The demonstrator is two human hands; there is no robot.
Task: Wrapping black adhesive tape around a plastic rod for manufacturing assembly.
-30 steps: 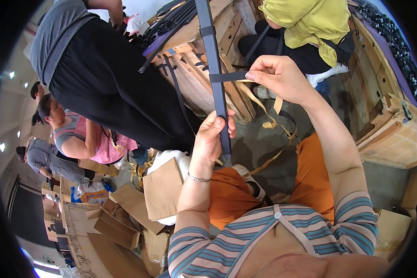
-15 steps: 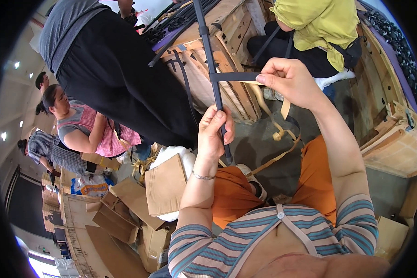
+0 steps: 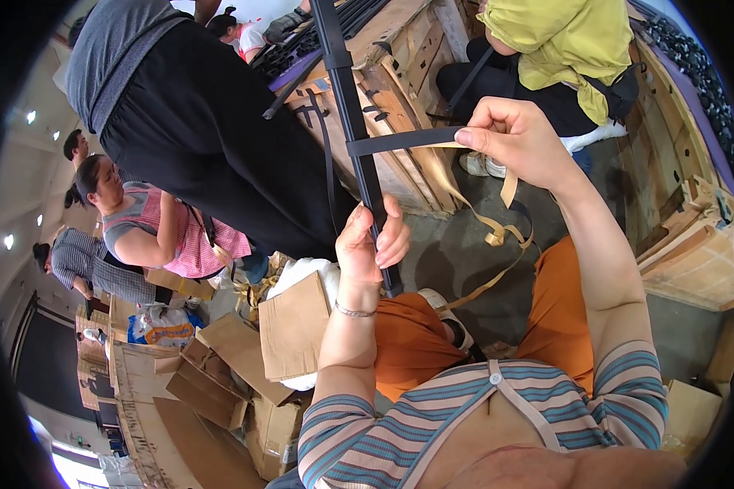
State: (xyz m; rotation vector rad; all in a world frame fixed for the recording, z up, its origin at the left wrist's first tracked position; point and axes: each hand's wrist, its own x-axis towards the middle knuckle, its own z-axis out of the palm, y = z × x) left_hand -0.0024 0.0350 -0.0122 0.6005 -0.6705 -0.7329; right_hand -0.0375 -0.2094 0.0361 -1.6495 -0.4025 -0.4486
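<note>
A long black bar [image 3: 347, 90] runs upright and tilted in front of me, its top leaning left. Near its lower end, my left hand [image 3: 367, 248] holds it loosely between thumb and curled fingers. A black adhesive tape strip [image 3: 408, 140] wraps the bar above that hand and stretches out to the right. Pinched between thumb and fingers, its other end is in my right hand [image 3: 520, 145]. Tan backing paper [image 3: 510, 187] hangs below the right hand and trails down toward the floor in a twisted ribbon.
Wooden crates [image 3: 420, 61] stand ahead, one topped with black bars; another crate [image 3: 685, 244] is at the right. A person in dark trousers [image 3: 212, 122] stands close on the left, and one in yellow [image 3: 559, 41] sits ahead. Flattened cardboard [image 3: 298, 330] lies at lower left.
The bar has turned to show a wider face, and its upper part has shifted left. My left hand's fingers have loosened around it. The tape's wrapped end moved left; my right hand barely moved.
</note>
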